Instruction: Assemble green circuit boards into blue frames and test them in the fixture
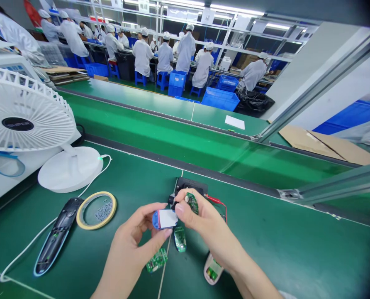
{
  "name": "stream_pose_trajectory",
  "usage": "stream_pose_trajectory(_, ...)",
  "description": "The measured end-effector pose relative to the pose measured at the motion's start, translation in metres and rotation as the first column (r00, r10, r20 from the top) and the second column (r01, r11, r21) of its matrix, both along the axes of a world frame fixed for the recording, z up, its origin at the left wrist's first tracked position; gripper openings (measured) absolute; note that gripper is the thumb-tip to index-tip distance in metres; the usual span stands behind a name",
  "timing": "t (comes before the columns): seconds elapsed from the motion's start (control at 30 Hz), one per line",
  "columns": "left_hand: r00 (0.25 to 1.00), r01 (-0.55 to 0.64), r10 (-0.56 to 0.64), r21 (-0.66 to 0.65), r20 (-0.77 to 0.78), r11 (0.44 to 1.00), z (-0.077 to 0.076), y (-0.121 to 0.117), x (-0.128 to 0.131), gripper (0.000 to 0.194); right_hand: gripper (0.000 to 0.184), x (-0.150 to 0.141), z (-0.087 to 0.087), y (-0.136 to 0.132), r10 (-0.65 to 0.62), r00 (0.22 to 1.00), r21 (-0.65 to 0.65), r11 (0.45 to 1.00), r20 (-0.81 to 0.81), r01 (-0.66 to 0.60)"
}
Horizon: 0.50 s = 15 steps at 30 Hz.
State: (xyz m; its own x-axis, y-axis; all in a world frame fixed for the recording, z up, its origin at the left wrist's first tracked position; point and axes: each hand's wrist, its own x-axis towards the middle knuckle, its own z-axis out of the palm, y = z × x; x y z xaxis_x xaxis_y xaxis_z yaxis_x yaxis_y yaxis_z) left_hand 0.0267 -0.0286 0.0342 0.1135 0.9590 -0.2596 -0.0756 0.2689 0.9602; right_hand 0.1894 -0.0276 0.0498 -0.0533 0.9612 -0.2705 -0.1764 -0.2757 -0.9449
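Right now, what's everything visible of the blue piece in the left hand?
The blue piece has a rounded left end, a flat white rectangle on its face and a thin reddish strip at the rectangle's left edge. It looks plastic. The left hand pinches it between thumb and fingers above the table, white side toward the camera. The right hand is at its right end; contact there is unclear.

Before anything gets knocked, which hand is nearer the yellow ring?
Left. The left hand is to the right of the yellow ring, apart from it; the right hand is farther right.
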Motion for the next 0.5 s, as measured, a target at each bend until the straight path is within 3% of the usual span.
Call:
stream_pose_trajectory(0.13, 0.989, 0.03, -0.027, -0.021, 0.145, 0.999, -0.001, 0.001, 0.002, 0.032, 0.024, -0.001, -0.004, -0.003, -0.011, 0.985, 0.132, 0.991, 0.174, -0.012)
stream_pose_trajectory(0.3, 0.948, 0.063, 0.011, -0.224, 0.317, 0.973, 0.002, -0.003, 0.007, 0.048, 0.007, -0.001, 0.0, -0.007, -0.054, 0.859, 0.308, 0.943, 0.51, -0.123)
stream_pose_trajectory(0.4, 0.925, 0.051, 0.049, -0.25, 0.377, 0.967, 0.003, -0.006, 0.01, 0.056, 0.005, -0.003, -0.001, -0.008, -0.058, 0.83, 0.303, 0.943, 0.555, -0.136)
stream_pose_trajectory(0.5, 0.938, 0.039, 0.046, -0.235, 0.343, 0.971, 0.0, -0.008, 0.012, 0.064, 0.005, -0.005, -0.002, -0.007, -0.078, 0.842, 0.288, 0.953, 0.534, -0.094)
